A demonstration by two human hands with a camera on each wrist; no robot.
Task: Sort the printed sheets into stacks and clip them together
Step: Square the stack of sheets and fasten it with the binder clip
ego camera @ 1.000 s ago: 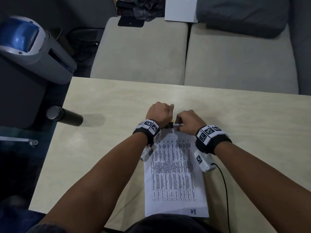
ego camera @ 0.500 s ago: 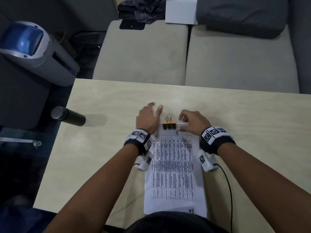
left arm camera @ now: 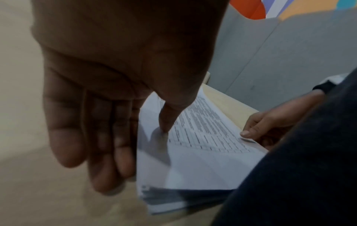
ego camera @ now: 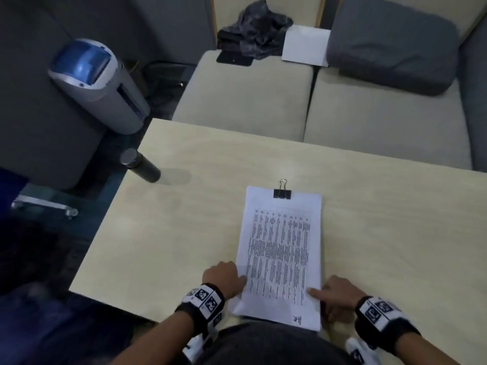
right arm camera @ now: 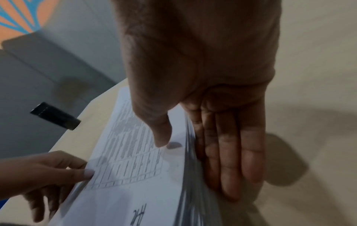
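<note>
At the near edge of a pale wooden table (ego camera: 184, 233), a white stack of printed sheets (ego camera: 282, 248) covered in rows of small black text is held at its lower corners by both hands. The left hand (ego camera: 224, 276) is seen at the stack's left edge, its thumb laid on top of the page and its fingers (left arm camera: 100, 137) extended down beside and under the edge, so the stack is pinched between them. The right hand (ego camera: 334, 293) is seen at the right edge in the same manner, thumb on top and fingers (right arm camera: 228, 152) under the sheets. A handwritten mark is visible near the bottom right of the top page.

Farther along, the stack's far edge is gripped at its middle by a black binder clip (ego camera: 282, 192) with silver wire handles.

At the table's left edge a dark cylindrical bottle (ego camera: 141, 165) is seen. Beyond it, off the table, a grey and blue machine (ego camera: 97, 83) is seen. Behind the table, beige seat cushions (ego camera: 245, 93) are seen, bearing a grey pillow (ego camera: 392, 46), a white sheet (ego camera: 305, 46) and a dark crumpled cloth (ego camera: 255, 30).
</note>
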